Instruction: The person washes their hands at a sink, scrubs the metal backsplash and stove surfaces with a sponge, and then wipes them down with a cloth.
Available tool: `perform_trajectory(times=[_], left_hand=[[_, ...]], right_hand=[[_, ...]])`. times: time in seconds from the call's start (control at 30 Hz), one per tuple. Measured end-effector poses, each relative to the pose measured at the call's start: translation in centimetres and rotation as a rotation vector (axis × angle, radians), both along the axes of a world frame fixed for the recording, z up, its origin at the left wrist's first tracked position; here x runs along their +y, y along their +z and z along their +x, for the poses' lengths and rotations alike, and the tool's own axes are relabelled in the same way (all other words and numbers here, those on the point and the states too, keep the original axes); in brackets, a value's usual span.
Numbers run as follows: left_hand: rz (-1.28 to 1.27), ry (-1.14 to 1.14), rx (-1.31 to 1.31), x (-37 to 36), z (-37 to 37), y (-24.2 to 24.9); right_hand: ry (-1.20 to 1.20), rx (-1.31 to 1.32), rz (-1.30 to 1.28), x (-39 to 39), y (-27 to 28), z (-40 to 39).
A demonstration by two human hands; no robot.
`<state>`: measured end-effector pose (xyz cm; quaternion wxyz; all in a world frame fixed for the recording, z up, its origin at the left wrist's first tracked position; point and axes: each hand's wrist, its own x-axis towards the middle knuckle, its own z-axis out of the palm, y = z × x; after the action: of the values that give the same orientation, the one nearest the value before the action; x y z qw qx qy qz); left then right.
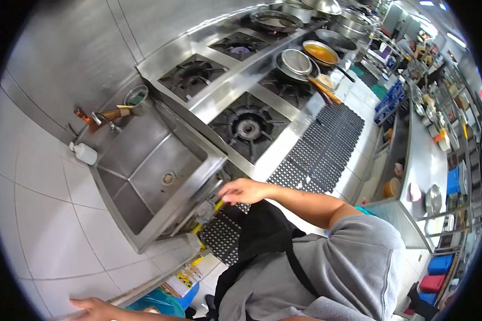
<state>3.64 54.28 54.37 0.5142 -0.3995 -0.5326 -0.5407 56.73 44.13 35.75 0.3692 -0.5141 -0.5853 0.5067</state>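
My right hand [243, 191] hangs in front of the sink's front edge, close to the stove corner, its fingers loosely bent and nothing visible in them. At the lower left, my left hand [93, 307] rests by the edge of the white tiled counter [53, 230], fingers apart and holding nothing. Between and beyond the hands is the steel sink [160, 163], with a drain in its bottom. A white bottle [84, 153] stands at its left corner near the tap [112, 124].
A gas stove [249, 128] carries pans and a strainer [296, 61]. Black perforated mats [326, 144] cover part of the floor. A long steel counter [426, 155] with dishes runs along the right. Co-workers [423, 51] are far off at top right.
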Motion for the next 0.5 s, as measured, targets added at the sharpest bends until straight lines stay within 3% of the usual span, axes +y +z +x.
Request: perform_trajectory(times=[0.07, 0.23, 0.4, 0.5], left_hand=[[-0.077, 0.031, -0.03, -0.8, 1.4, 0.0], [-0.167, 0.12, 0.136, -1.5, 1.6, -7.5], [-0.458, 0.076, 0.006, -4.3, 2.4, -20.1], [-0.833, -0.086, -0.237, -7.8, 3.5, -29.0]], right_hand=[[-0.14, -0.029, -0.077, -6.2, -2.6, 1.8], [-0.316, -0.149, -0.189, -18.0, -2.2, 5.2], [-0.409, -0.273, -0.18, -24.0, -2.1, 8.3], [-0.457, -0.207, -0.251, -27.2, -1.5, 10.7]])
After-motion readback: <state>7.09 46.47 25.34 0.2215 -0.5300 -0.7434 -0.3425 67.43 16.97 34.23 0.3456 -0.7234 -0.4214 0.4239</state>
